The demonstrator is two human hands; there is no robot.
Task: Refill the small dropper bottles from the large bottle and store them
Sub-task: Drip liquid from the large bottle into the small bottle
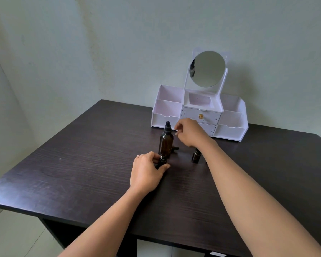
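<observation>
- The big bottle [165,143] stands upright on the table [82,154] with its dropper cap [167,127] on.
- Just in front of it, close enough that contact cannot be ruled out, stands the small bottle [163,160], upright with its threaded neck bare.
- The left hand [146,171] grips the small bottle. The thumb lies across its near side and the fingers curl round its left side.
- The right hand [188,132] hangs just right of the dropper cap, at cap height. Its fingertips [176,129] are half curled and point at the cap. They are just beside it rather than on it, and nothing shows between them.
- The step in hand looks like unscrewing the dropper cap to draw liquid.
- To do it well, the right hand should pinch the cap's hard collar, not the soft bulb.
- Nothing steadies the big bottle, so the twist should be gentle, or the left hand should brace it.
- The dropper should then lift straight up so that it clears the neck.
- A small dark piece [175,148], probably a loose cap, lies just behind and to the right of the big bottle's base.
- A second small bottle [195,156] stands to the right, partly hidden under the right wrist.
- Behind the big bottle sits a white organizer [230,130] with a round mirror [208,69].
</observation>
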